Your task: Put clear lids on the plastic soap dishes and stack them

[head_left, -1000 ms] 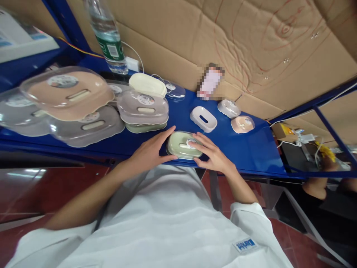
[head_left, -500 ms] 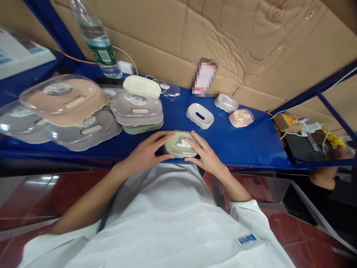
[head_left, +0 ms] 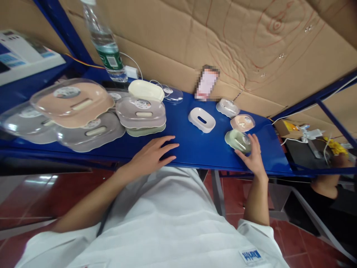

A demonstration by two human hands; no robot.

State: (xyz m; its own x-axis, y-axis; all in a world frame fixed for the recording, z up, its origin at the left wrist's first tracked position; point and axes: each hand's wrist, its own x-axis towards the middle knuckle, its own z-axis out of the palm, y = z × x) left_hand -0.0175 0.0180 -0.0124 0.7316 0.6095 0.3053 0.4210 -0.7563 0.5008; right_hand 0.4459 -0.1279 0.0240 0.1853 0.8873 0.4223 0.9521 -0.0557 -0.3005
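A pale green soap box (head_left: pixel 237 141) with a clear lid and a round sticker is at the right side of the blue table (head_left: pixel 178 149). My right hand (head_left: pixel 253 156) grips it from the right, thumb on its near edge and fingers at its far right side. My left hand (head_left: pixel 152 152) is open at the table's front edge, its fingers spread and holding nothing. Just behind the green box sits a peach soap box (head_left: pixel 242 122). A grey lidded soap box (head_left: pixel 228 107) stands farther back. Between my hands, a white tray with a slot (head_left: pixel 202 120) lies uncovered.
Larger lidded boxes, among them a peach one (head_left: pixel 74 102) and a grey one (head_left: pixel 141 112), are stacked at left. Behind are a cream tray (head_left: pixel 146 90), a clear lid (head_left: pixel 173 95), a water bottle (head_left: pixel 107 52) and a phone (head_left: pixel 206 83). A co-worker's arm (head_left: pixel 326 184) shows at far right.
My right hand has carried the green soap box from in front of me to the right, beside the peach one. My left hand has let go of it and stayed near the table's front edge.
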